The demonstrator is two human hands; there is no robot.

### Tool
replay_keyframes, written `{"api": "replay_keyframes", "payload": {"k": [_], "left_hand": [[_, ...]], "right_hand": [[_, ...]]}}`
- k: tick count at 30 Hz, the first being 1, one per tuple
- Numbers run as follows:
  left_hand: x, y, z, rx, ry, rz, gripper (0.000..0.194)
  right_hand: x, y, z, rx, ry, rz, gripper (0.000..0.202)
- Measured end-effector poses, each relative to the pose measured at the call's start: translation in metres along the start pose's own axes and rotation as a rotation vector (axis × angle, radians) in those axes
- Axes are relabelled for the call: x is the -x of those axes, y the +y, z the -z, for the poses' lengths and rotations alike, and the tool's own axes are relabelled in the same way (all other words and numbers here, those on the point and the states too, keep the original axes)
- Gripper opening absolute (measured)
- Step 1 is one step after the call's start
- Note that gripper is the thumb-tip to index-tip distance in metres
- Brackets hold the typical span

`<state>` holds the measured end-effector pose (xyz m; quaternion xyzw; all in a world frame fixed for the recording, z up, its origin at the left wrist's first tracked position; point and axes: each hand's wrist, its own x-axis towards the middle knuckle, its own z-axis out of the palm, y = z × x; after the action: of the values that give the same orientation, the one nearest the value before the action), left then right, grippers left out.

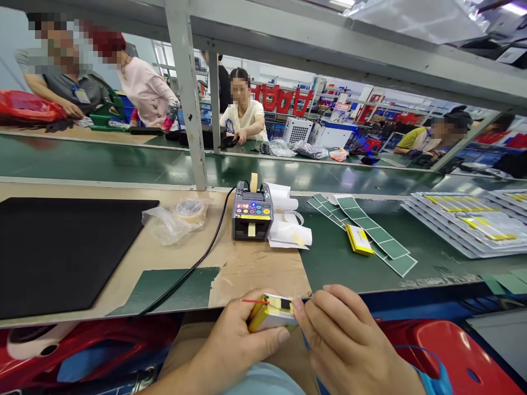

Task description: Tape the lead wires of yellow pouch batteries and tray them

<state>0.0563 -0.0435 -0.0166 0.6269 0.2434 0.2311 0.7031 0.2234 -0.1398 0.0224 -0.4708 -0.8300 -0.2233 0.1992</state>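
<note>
My left hand (242,332) is wrapped round a yellow-edged battery pack (272,317), held above my lap just off the table's front edge. A thin red wire sticks out to the left from its top end, where yellowish tape and a dark patch show. My right hand (346,334) is closed at the pack's right end, its fingers curled and a fingertip pressing on the taped part. Whether a wire or tape is also pinched there is hidden. Beyond my hands stands a tape dispenser (252,211) with a short piece of tape poking out of its front slot.
Green label strips (373,227) lie to the right with another yellow battery (359,240). Stacked white trays (457,225) of batteries stand farther right. On the left are a black mat (66,252), a bagged tape roll (189,210) and a black cable (193,266). Co-workers sit beyond the shelf frame.
</note>
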Motion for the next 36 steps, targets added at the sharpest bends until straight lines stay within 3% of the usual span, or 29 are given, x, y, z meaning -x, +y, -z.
{"api": "replay_keyframes", "payload": {"k": [4,8,10,12,15,17,24,27,30,33,36], "left_hand": [[0.0,-0.007,0.0,-0.056,0.038,-0.003,0.021],[-0.004,-0.015,0.01,-0.355,0.011,-0.238,0.022],[-0.006,-0.015,0.015,-0.456,0.004,-0.348,0.026],[-0.008,-0.013,0.017,-0.5,0.01,-0.409,0.027],[-0.009,-0.012,0.018,-0.545,0.009,-0.445,0.028],[-0.009,-0.014,0.018,-0.574,0.014,-0.495,0.029],[-0.011,-0.027,0.018,-0.595,0.004,-0.715,0.052],[-0.012,-0.026,0.017,-0.578,0.022,-0.649,0.045],[-0.012,-0.024,0.016,-0.589,0.019,-0.58,0.041],[-0.013,-0.024,0.016,-0.591,-0.035,-0.594,0.04],[-0.015,-0.027,0.014,-0.58,-0.064,-0.576,0.034]], "right_hand": [[-0.005,0.007,0.0,-0.11,-0.025,0.009,0.028],[-0.01,0.021,0.003,-0.69,-0.021,-0.347,0.021],[-0.007,0.025,0.003,-0.812,0.062,-0.466,0.016],[-0.004,0.025,0.001,-0.789,0.123,-0.438,0.017],[-0.001,0.02,-0.005,-0.642,0.121,-0.293,0.022],[-0.001,0.015,-0.01,-0.558,0.13,-0.275,0.021],[0.004,-0.004,-0.024,-0.674,0.245,-0.498,0.013],[0.008,-0.006,-0.027,-0.611,0.274,-0.567,0.011],[0.008,-0.003,-0.026,-0.539,0.273,-0.535,0.025],[0.005,0.001,-0.022,-0.658,0.18,-0.414,0.028],[0.003,0.004,-0.019,-0.834,0.1,-0.483,0.024]]}}
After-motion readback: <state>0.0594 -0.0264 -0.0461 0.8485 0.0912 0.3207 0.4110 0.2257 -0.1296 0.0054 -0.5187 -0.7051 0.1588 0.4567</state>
